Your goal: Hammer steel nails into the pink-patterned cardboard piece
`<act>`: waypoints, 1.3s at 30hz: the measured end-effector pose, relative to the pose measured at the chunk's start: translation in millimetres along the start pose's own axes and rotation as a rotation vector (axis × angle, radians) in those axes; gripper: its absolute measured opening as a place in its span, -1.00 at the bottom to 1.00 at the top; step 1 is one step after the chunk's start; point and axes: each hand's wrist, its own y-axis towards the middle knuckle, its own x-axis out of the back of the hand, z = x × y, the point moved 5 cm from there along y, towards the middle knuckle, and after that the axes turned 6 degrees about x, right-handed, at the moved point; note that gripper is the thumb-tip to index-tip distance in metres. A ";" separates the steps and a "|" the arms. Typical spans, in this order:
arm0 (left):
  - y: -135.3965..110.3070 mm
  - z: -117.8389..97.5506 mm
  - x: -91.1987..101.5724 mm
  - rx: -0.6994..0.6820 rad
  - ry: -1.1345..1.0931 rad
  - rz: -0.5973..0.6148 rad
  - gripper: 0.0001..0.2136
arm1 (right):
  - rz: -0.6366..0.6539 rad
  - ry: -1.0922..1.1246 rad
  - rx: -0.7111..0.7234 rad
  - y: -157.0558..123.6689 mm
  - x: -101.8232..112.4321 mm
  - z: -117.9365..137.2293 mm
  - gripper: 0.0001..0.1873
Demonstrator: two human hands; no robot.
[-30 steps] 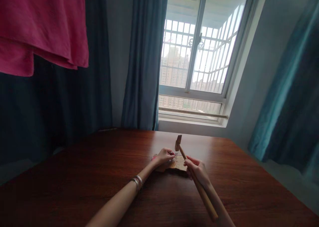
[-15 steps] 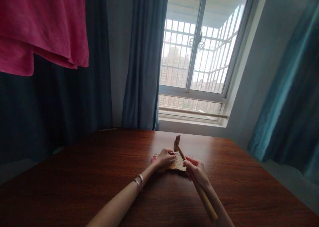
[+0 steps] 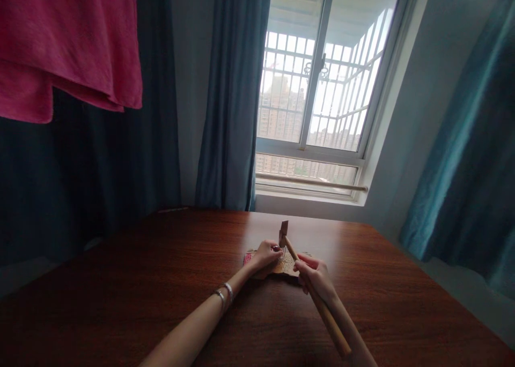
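Observation:
My right hand [image 3: 316, 277] is wrapped round the wooden handle of a hammer [image 3: 325, 316]. The hammer's head [image 3: 284, 232] is raised close to the fingers of my left hand [image 3: 266, 255]. Those left fingers are pinched together over a tan sheet [image 3: 290, 266] covered in small dots or holes. Something small and dark red shows at the fingertips, too small to name. Thin upright pins [image 3: 285, 252] stand beside them, partly hidden behind the hammer. A pink patch [image 3: 248, 257] shows at the sheet's left end.
The sheet lies on a large brown wooden table [image 3: 161, 281]. Behind the table are a barred window [image 3: 289, 88] and blue curtains [image 3: 233, 98]. A pink cloth [image 3: 80, 45] hangs at the upper left. Another blue curtain [image 3: 454, 158] hangs on the right.
The hammer head has moved slightly left and down, nearer my left fingertips. My right hand has shifted slightly left with it. My left hand has hardly moved.

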 end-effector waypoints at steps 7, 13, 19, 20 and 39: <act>-0.3 0.2 -0.4 -0.030 -0.014 -0.005 -0.74 | 0.005 0.007 -0.002 -1.5 -1.2 3.9 -0.61; -2.1 -1.0 1.1 -0.023 -0.031 0.011 -0.74 | -0.002 0.011 0.013 1.0 0.5 1.2 -0.58; -0.6 0.7 0.0 -0.029 -0.039 0.005 -0.75 | -0.020 0.029 0.006 2.8 4.1 -2.1 -0.49; 0.0 1.2 -0.5 -0.028 -0.036 0.002 -0.75 | -0.045 0.031 0.010 3.4 7.1 -1.0 -0.48; 8.8 8.1 49.1 -0.034 0.074 0.292 -0.38 | -0.212 -1.115 0.022 21.0 98.6 -25.3 -0.54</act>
